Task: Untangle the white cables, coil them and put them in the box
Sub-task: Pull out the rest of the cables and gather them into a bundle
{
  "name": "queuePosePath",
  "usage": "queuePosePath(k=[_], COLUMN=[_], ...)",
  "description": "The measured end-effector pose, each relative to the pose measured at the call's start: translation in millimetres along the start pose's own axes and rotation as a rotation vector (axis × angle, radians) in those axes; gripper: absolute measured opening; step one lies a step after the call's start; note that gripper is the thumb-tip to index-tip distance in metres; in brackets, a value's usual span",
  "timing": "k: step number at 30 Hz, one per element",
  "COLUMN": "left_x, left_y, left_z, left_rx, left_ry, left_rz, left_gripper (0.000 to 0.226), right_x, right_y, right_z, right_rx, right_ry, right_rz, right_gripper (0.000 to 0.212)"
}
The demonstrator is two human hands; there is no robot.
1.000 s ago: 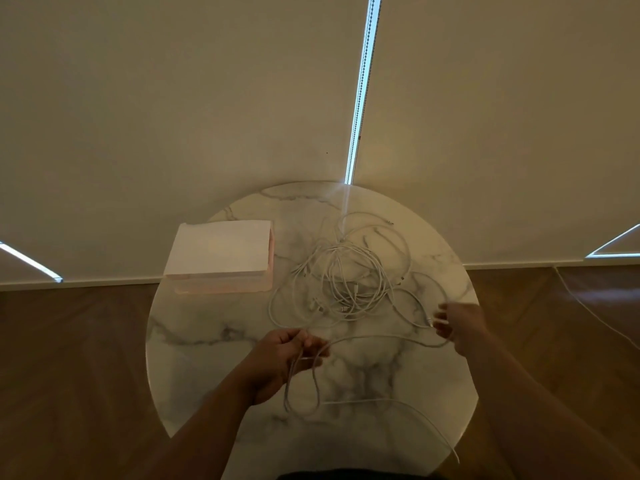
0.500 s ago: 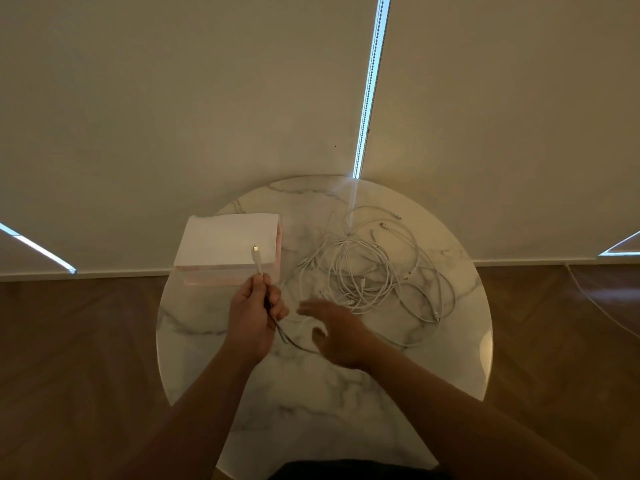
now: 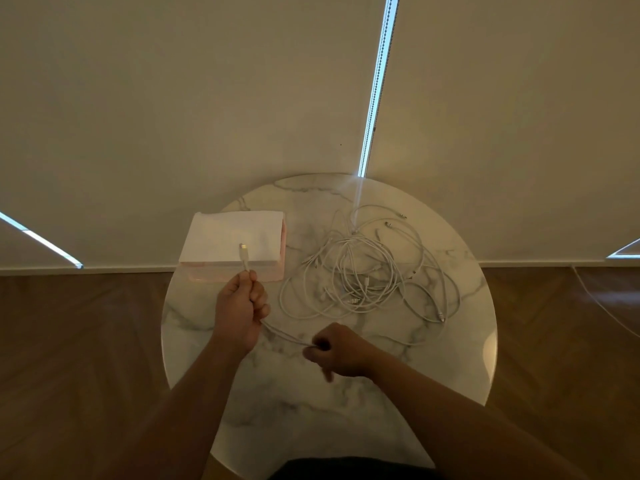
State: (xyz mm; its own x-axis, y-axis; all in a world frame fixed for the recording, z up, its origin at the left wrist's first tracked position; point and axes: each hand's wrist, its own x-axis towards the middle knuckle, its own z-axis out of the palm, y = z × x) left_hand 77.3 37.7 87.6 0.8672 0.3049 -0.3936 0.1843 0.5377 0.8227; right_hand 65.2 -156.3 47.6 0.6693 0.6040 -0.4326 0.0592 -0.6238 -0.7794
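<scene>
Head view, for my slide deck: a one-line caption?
Left hand holds one white cable near its plug, right hand grips its length; tangle and box wait behind.

- The box [image 3: 232,240] stands at the upper left of the table [image 3: 311,420] and the tangled cables [image 3: 367,271] spread over the upper right, with a narrow bare strip between them.
- One cable [image 3: 284,336], held between the left hand [image 3: 239,306] and the right hand [image 3: 341,355], crosses the centre.
- Bare marble lies below.

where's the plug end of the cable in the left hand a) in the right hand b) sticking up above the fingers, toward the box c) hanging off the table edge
b: the plug end sticks up above the left hand, seen against the box; the right hand pinches the cable lower down.
</scene>
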Motion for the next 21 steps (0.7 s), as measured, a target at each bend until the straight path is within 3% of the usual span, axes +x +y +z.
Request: queuePosePath(k=[3, 7, 9, 12, 15, 21], left_x=[14.7, 35.6, 43.9, 49.2, 41.7, -3.5], left_y=[10.3, 21.2, 22.1, 15.7, 6.6, -25.0], left_z=[-26.5, -65.6, -82.5, -98.9, -94.6, -31.0], left_rx=[0.052, 0.093, 0.149, 0.306, 0.523, 0.581], left_ry=[0.093, 0.213, 0.275, 0.315, 0.244, -0.087], left_rz=[0.044, 0.069, 0.064, 0.044, 0.059, -0.040], left_gripper=[0.033, 0.033, 0.034, 0.033, 0.033, 0.031], right_x=[-13.5, -44.4, -61.2, -75.2, -73.4, -44.7], right_y=[38.1, 94.5, 106.8, 111.8, 99.3, 20.1], right_z=[-7.0, -16.9, -22.0, -29.6, -34.0, -35.7], right_rx=[-0.167, -0.163, -0.013, 0.406, 0.576, 0.263], right_ry=[0.005, -0.028, -0.077, -0.202, -0.213, 0.016], right_rz=[0.049, 0.213, 0.284, 0.382, 0.397, 0.173], right_gripper=[0.052, 0.054, 0.048, 0.030, 0.026, 0.031])
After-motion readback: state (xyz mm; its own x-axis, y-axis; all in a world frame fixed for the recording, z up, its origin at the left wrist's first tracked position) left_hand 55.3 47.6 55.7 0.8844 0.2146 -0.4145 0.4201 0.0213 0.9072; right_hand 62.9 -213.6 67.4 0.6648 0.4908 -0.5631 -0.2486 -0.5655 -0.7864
